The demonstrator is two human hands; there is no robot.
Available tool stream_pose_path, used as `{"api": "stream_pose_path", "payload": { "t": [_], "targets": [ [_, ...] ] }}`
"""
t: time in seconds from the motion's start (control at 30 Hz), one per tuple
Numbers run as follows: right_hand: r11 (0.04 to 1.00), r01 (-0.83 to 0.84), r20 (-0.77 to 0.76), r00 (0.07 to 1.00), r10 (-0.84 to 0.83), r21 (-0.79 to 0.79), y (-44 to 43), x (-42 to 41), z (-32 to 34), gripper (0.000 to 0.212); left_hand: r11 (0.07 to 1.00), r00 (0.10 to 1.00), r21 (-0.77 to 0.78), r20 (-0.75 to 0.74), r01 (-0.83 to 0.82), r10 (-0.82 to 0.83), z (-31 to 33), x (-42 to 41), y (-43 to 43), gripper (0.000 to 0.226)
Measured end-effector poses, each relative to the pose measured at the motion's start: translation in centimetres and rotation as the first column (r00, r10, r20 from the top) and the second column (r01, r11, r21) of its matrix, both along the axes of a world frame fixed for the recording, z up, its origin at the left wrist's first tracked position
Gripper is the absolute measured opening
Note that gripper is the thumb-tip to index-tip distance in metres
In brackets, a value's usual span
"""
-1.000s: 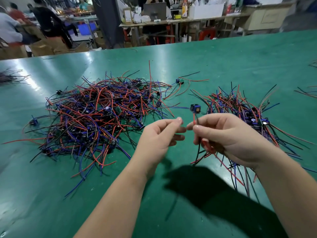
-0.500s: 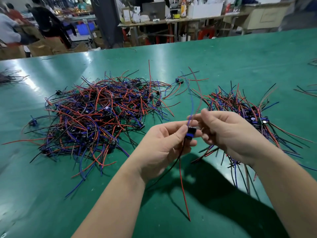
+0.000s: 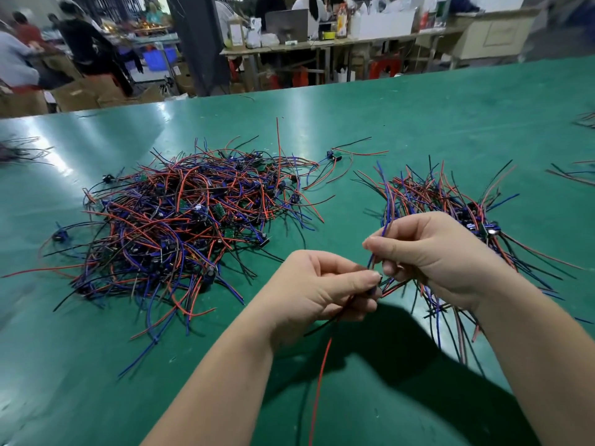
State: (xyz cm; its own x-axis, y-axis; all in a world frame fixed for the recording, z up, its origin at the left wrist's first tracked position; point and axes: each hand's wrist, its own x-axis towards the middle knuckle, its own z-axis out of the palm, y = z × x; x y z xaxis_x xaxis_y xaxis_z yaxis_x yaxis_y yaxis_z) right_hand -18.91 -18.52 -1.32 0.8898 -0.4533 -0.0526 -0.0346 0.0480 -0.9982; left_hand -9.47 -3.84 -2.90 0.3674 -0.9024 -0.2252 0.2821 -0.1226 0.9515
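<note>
Just right of the big tangled pile of red, blue and black wires (image 3: 180,226), the left hand (image 3: 315,291) clamps its grip on a small dark wired module (image 3: 375,285) while the right hand (image 3: 441,255) pinches its thin blue wire (image 3: 383,233), apparently straightening it; next comes a gentle pull along the wire.

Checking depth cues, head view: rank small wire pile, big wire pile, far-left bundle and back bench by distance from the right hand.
1. Small pile, right under and behind the right hand, which pinches a blue wire.
2. Big pile, to its left.
3. Far-left bundle, at the far left.
4. Back bench, in the background.
</note>
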Motion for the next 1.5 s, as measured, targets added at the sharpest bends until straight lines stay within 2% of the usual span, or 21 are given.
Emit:
{"api": "stream_pose_path", "payload": {
  "t": [0.07, 0.17, 0.27, 0.47, 0.57, 0.7, 0.8, 0.83, 0.9, 0.97, 1.03, 1.1, 1.17, 1.23, 1.33, 1.43, 1.5],
  "targets": [
    [0.996, 0.073, 0.011, 0.997, -0.073, 0.044, -0.6, -0.2, 0.5, 0.012, 0.997, 0.997, 0.026, 0.022, 0.068, -0.069, 0.1, 0.1, 0.3, 0.015],
    [0.96, 0.244, 0.032, 0.968, -0.25, 0.139, -2.1, -0.8, 1.4, 0.025, 0.984, 0.985, 0.072, 0.038, 0.163, -0.166, 0.2, 0.2, 0.6, 0.006],
    [0.909, 0.347, 0.061, 0.927, -0.37, 0.229, -3.0, -1.4, 2.1, 0.022, 0.965, 0.966, 0.099, 0.071, 0.241, -0.248, 0.0, 0.1, 0.6, 0.004],
    [0.899, 0.357, 0.066, 0.921, -0.385, 0.254, -3.2, -1.6, 2.4, 0.015, 0.963, 0.955, 0.08, 0.136, 0.256, -0.265, -0.1, 0.2, 0.8, 0.017],
    [0.91, 0.305, 0.098, 0.934, -0.343, 0.282, -3.5, -1.9, 2.5, 0.018, 0.974, 0.966, 0.071, 0.131, 0.214, -0.222, -0.3, 0.4, 0.7, 0.013],
    [0.949, 0.158, 0.141, 0.969, -0.202, 0.274, -3.8, -2.4, 2.9, 0.029, 0.991, 0.981, 0.087, 0.157, 0.099, -0.112, -0.4, 0.8, 0.4, 0.001],
    [0.942, 0.139, 0.184, 0.962, -0.201, 0.305, -4.3, -2.7, 3.2, 0.039, 0.999, 0.982, 0.042, 0.186, -0.031, 0.023, -0.4, 1.2, 0.2, 0.021],
    [0.933, 0.162, 0.187, 0.955, -0.23, 0.32, -4.5, -2.8, 3.2, 0.042, 0.997, 0.988, -0.006, 0.132, -0.075, 0.075, -0.3, 1.2, 0.1, 0.027],
    [0.937, 0.201, 0.165, 0.953, -0.254, 0.287, -4.7, -2.8, 2.9, 0.037, 0.98, 0.986, -0.13, -0.078, -0.153, 0.144, -0.2, 1.4, 0.0, 0.031],
    [0.965, 0.19, 0.127, 0.968, -0.214, 0.18, -4.4, -2.3, 2.1, 0.022, 0.945, 0.945, -0.227, -0.283, -0.235, 0.167, 0.2, 1.4, 0.0, 0.028],
    [0.986, 0.151, 0.061, 0.986, -0.155, 0.066, -3.6, -1.6, 1.2, 0.008, 0.907, 0.896, -0.288, -0.409, -0.309, 0.175, 0.5, 1.4, 0.0, 0.025],
    [0.998, 0.054, -0.004, 0.999, -0.054, -0.031, -2.9, -1.0, 0.2, 0.018, 0.864, 0.847, -0.315, -0.49, -0.394, 0.208, 0.7, 1.3, -0.1, 0.025],
    [0.986, -0.138, -0.095, 0.987, 0.128, -0.095, -2.3, -0.8, -0.4, 0.028, 0.822, 0.807, -0.32, -0.534, -0.47, 0.254, 0.8, 1.2, -0.3, 0.028],
    [0.95, -0.311, -0.177, 0.937, 0.302, -0.026, -2.0, -0.9, -0.6, 0.035, 0.787, 0.768, -0.322, -0.578, -0.526, 0.277, 0.8, 1.3, -0.3, 0.035],
    [0.918, -0.393, -0.155, 0.905, 0.396, 0.05, -2.3, -1.2, -0.5, 0.037, 0.731, 0.704, -0.333, -0.654, -0.595, 0.276, 0.9, 1.8, -0.2, 0.049],
    [0.877, -0.48, -0.129, 0.869, 0.477, 0.009, -2.5, -1.6, -0.2, 0.047, 0.673, 0.666, -0.334, -0.675, -0.661, 0.319, 1.0, 2.1, -0.2, 0.033],
    [0.8, -0.596, -0.103, 0.793, 0.6, 0.067, -2.2, -1.7, -0.3, 0.062, 0.652, 0.686, -0.353, -0.63, -0.671, 0.365, 0.8, 1.8, -0.5, 0.023]
  ]
}}
